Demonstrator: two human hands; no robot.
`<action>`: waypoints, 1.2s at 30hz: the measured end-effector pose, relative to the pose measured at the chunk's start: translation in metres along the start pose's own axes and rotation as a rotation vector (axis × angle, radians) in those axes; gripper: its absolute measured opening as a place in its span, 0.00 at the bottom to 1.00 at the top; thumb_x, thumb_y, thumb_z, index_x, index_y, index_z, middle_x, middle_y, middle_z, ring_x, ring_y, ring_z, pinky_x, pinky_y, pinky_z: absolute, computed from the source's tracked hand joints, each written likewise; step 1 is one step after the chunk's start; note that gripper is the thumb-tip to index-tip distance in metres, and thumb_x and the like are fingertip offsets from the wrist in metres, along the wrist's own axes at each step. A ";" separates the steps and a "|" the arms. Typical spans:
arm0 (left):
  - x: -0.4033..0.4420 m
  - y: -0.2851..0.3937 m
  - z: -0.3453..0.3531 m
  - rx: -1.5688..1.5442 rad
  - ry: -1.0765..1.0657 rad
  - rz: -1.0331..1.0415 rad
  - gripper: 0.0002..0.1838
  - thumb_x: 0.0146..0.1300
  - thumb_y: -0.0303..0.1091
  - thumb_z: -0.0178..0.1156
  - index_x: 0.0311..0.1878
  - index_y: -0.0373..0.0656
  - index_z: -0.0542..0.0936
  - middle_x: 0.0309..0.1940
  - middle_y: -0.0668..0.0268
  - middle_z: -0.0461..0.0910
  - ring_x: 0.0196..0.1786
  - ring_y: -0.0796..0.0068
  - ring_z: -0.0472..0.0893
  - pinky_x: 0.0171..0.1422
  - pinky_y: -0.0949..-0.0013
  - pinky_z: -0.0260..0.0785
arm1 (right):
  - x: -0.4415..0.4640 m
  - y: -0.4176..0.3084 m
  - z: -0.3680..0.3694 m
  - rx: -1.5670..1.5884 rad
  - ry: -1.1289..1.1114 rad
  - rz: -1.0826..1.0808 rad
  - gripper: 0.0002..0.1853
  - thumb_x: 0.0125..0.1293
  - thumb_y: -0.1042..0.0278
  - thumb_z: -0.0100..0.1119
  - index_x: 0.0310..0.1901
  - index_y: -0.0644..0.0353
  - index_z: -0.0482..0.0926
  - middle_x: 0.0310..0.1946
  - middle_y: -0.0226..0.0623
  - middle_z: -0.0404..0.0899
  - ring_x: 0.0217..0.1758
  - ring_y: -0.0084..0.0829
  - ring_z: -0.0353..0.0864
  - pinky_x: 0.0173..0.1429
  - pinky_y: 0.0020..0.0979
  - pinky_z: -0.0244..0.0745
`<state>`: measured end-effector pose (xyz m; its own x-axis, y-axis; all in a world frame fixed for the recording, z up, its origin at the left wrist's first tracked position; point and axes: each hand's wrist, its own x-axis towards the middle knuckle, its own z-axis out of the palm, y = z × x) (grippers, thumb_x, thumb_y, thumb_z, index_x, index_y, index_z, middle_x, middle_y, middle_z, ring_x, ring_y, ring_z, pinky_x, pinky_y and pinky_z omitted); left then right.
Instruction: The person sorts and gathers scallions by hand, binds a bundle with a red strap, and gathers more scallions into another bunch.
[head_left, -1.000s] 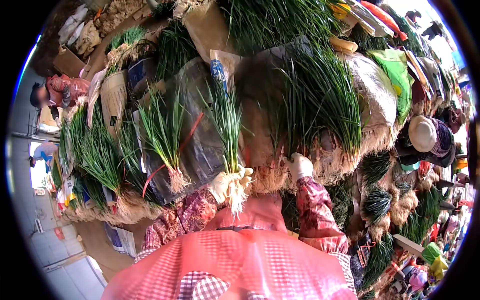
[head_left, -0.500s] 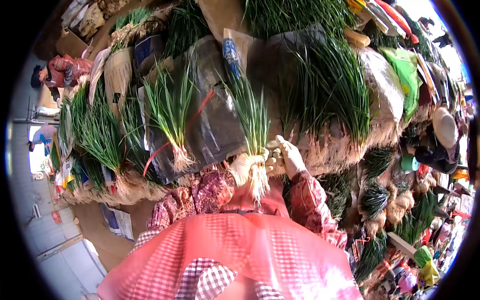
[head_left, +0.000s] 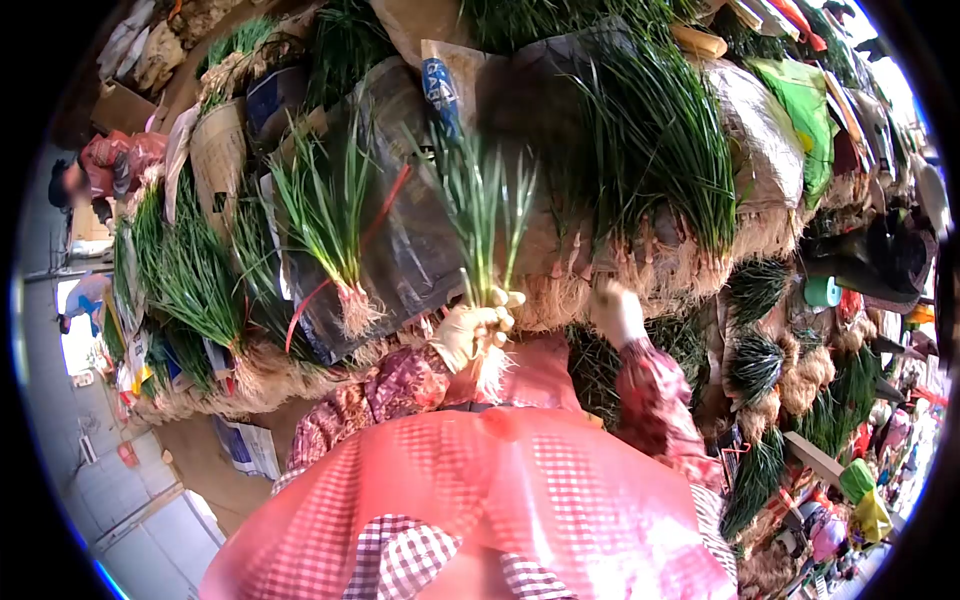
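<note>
My gloved left hand (head_left: 472, 334) is wrapped round a small bunch of green plants (head_left: 482, 220), leaves up, pale roots hanging below the fist. To the right, my gloved right hand (head_left: 617, 312) is by the roots at the front edge of the pile, its fingers curled; whether they hold anything is too blurred to tell. A separate bunch (head_left: 332, 225) lies on dark plastic sheeting (head_left: 405, 200) left of my left hand, beside a red strip (head_left: 387, 222). Beyond my right hand rests a larger mass of long dark-green plants (head_left: 665, 150).
More rooted bundles (head_left: 195, 300) line the left side. A person in red (head_left: 118, 165) is at the far left, with another in blue behind. At the right are a green bag (head_left: 800, 115), a person in dark clothing (head_left: 880, 255) and a turquoise roll (head_left: 822, 291).
My right hand has moved away from the held bunch, to the right and towards the pile's roots. My left hand keeps its bunch, whose leaves are spread wider apart. The camera view has shifted slightly.
</note>
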<state>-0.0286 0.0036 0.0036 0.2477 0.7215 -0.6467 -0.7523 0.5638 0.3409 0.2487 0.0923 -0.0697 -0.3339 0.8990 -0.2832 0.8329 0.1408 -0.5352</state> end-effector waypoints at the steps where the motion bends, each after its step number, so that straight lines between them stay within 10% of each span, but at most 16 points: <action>1: 0.000 0.002 -0.004 0.003 0.010 0.017 0.10 0.62 0.18 0.50 0.42 0.43 0.75 0.56 0.56 0.75 0.36 0.76 0.80 0.31 0.76 0.74 | -0.020 -0.025 -0.037 -0.020 -0.575 0.268 0.16 0.63 0.54 0.58 0.40 0.60 0.82 0.25 0.43 0.82 0.28 0.36 0.83 0.41 0.35 0.78; 3: -0.003 0.005 0.008 -0.096 0.109 0.001 0.19 0.64 0.21 0.51 0.57 0.47 0.74 0.50 0.58 0.79 0.35 0.77 0.81 0.34 0.75 0.76 | -0.045 -0.011 -0.038 -0.474 -1.060 -0.052 0.25 0.61 0.41 0.55 0.43 0.57 0.82 0.27 0.44 0.83 0.35 0.33 0.84 0.44 0.35 0.78; 7: 0.021 -0.007 -0.006 -0.071 -0.128 -0.028 0.19 0.64 0.25 0.56 0.58 0.40 0.71 0.31 0.67 0.78 0.29 0.78 0.80 0.34 0.75 0.76 | 0.043 -0.007 -0.008 0.106 0.161 0.269 0.22 0.65 0.50 0.58 0.46 0.65 0.79 0.23 0.36 0.82 0.20 0.23 0.80 0.28 0.25 0.77; 11: 0.034 -0.009 0.007 0.118 0.007 0.016 0.13 0.60 0.21 0.58 0.49 0.40 0.75 0.33 0.67 0.77 0.29 0.76 0.78 0.33 0.71 0.74 | 0.091 -0.015 0.018 0.881 0.090 0.408 0.15 0.60 0.61 0.66 0.38 0.65 0.78 0.21 0.29 0.79 0.17 0.18 0.72 0.20 0.22 0.65; 14: 0.037 -0.011 0.018 0.196 0.019 0.031 0.13 0.59 0.22 0.60 0.49 0.41 0.77 0.34 0.69 0.78 0.28 0.83 0.76 0.22 0.79 0.69 | 0.046 -0.087 -0.019 0.670 -0.008 0.367 0.14 0.60 0.63 0.66 0.38 0.65 0.78 0.25 0.34 0.79 0.23 0.22 0.75 0.26 0.24 0.73; 19: 0.037 -0.018 0.015 0.232 -0.042 0.064 0.09 0.60 0.22 0.57 0.44 0.38 0.76 0.44 0.60 0.80 0.48 0.69 0.80 0.53 0.63 0.75 | 0.005 -0.107 -0.046 1.304 -0.112 0.310 0.19 0.62 0.65 0.63 0.53 0.62 0.75 0.38 0.30 0.80 0.33 0.17 0.77 0.32 0.18 0.70; 21: 0.023 -0.007 0.019 -0.062 -0.197 0.011 0.14 0.58 0.20 0.57 0.48 0.42 0.75 0.53 0.53 0.77 0.50 0.65 0.80 0.47 0.69 0.77 | -0.016 -0.086 -0.066 1.354 -0.056 0.383 0.15 0.65 0.69 0.59 0.52 0.64 0.75 0.39 0.34 0.82 0.37 0.23 0.82 0.33 0.20 0.73; 23: 0.021 -0.003 0.007 -0.032 -0.168 -0.005 0.15 0.58 0.20 0.57 0.48 0.43 0.74 0.56 0.52 0.74 0.55 0.59 0.78 0.51 0.60 0.77 | -0.040 -0.016 -0.063 1.154 -0.406 0.406 0.14 0.66 0.66 0.57 0.51 0.63 0.77 0.41 0.39 0.83 0.42 0.26 0.83 0.38 0.21 0.75; 26: 0.016 -0.003 -0.002 -0.118 -0.109 -0.054 0.15 0.57 0.21 0.57 0.48 0.45 0.74 0.57 0.52 0.73 0.57 0.58 0.77 0.53 0.57 0.77 | -0.066 0.032 -0.040 -0.378 -0.582 -0.082 0.18 0.66 0.58 0.57 0.51 0.61 0.77 0.34 0.38 0.82 0.34 0.24 0.82 0.36 0.23 0.77; 28: 0.024 -0.007 -0.014 -0.185 -0.236 -0.121 0.17 0.60 0.23 0.55 0.54 0.39 0.74 0.52 0.54 0.77 0.51 0.65 0.80 0.52 0.62 0.77 | -0.051 -0.003 -0.039 0.435 -0.513 0.567 0.25 0.66 0.49 0.57 0.54 0.61 0.75 0.37 0.39 0.82 0.36 0.25 0.82 0.41 0.27 0.77; 32: 0.021 -0.012 -0.017 -0.149 -0.149 -0.164 0.17 0.66 0.27 0.53 0.57 0.32 0.73 0.47 0.58 0.79 0.43 0.73 0.81 0.43 0.73 0.77 | 0.007 -0.095 -0.009 1.111 -0.537 0.298 0.23 0.68 0.56 0.55 0.58 0.62 0.72 0.45 0.37 0.79 0.43 0.26 0.79 0.45 0.24 0.75; 36: 0.013 -0.007 -0.001 -0.166 -0.058 -0.052 0.16 0.67 0.28 0.53 0.56 0.32 0.73 0.44 0.60 0.80 0.39 0.74 0.82 0.39 0.75 0.77 | 0.020 -0.117 0.000 1.284 -0.215 0.278 0.15 0.64 0.59 0.62 0.44 0.60 0.79 0.23 0.28 0.80 0.25 0.22 0.77 0.33 0.28 0.73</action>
<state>-0.0211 0.0090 -0.0083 0.3201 0.7175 -0.6186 -0.8269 0.5303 0.1872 0.1449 0.0938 -0.0128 -0.3830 0.7345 -0.5602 -0.0810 -0.6308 -0.7717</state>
